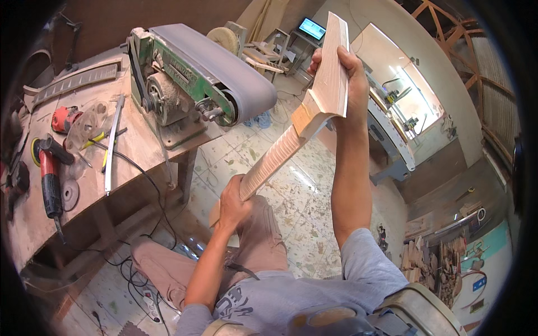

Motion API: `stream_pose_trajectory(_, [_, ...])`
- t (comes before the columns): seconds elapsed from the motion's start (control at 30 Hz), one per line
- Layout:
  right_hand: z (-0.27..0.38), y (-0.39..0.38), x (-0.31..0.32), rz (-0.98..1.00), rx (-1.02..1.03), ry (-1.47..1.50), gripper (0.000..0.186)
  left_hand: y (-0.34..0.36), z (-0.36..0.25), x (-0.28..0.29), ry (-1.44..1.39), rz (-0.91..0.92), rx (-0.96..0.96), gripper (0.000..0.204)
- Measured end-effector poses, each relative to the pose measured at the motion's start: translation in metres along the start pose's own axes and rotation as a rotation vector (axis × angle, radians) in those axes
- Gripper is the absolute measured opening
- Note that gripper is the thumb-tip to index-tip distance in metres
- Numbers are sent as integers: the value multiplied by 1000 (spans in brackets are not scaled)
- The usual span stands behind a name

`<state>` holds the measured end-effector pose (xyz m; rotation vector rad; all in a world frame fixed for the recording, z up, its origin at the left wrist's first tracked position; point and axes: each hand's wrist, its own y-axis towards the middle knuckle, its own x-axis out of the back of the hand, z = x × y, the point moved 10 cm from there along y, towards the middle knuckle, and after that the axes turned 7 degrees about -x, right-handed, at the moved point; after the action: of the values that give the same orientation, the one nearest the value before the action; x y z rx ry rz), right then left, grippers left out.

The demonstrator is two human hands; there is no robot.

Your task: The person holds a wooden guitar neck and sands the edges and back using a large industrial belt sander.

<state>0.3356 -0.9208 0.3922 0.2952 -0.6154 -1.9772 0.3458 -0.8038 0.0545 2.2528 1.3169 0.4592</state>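
Note:
Across the middle, a pale wooden bat, shaped like a cricket bat, slants up to the right in both my hands. My left hand is closed round the lower part of its ridged handle. Higher up, my right hand grips the broad blade, fingers behind and thumb along the near side. A tan section shows where handle and blade meet. The bat is off every surface, right of the belt sander, apart from its grey belt.
Left, a dusty workbench carries the sander, a red-and-black angle grinder, a metal strip and a clear guard-like piece. Black cables trail onto the littered tile floor. A lit screen stands far back; wood pieces are stacked right.

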Motion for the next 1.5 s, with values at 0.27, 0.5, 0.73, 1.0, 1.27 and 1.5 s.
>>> stream_pose_trajectory(0.27, [-28,29,-17,-18,-8,-127,34,23,27,12,-56,-12,56,31])
stream_pose_trajectory(0.5, [-42,33,-23,-20,2,101,28,32,39,-3,-179,55,71,30])
stream_pose_trajectory(0.73, [-39,37,-28,-93,39,4,41,39,38,-14,-328,163,94,32])
stream_pose_trajectory(1.0, [-35,46,-18,-123,63,25,52,33,51,-48,-585,477,222,39])
stream_pose_trajectory(1.27, [-26,39,-15,-225,128,-176,46,34,29,-56,-934,609,362,52])
stream_pose_trajectory(1.5, [-22,34,-10,-328,177,-385,47,26,33,-67,-922,707,353,57])
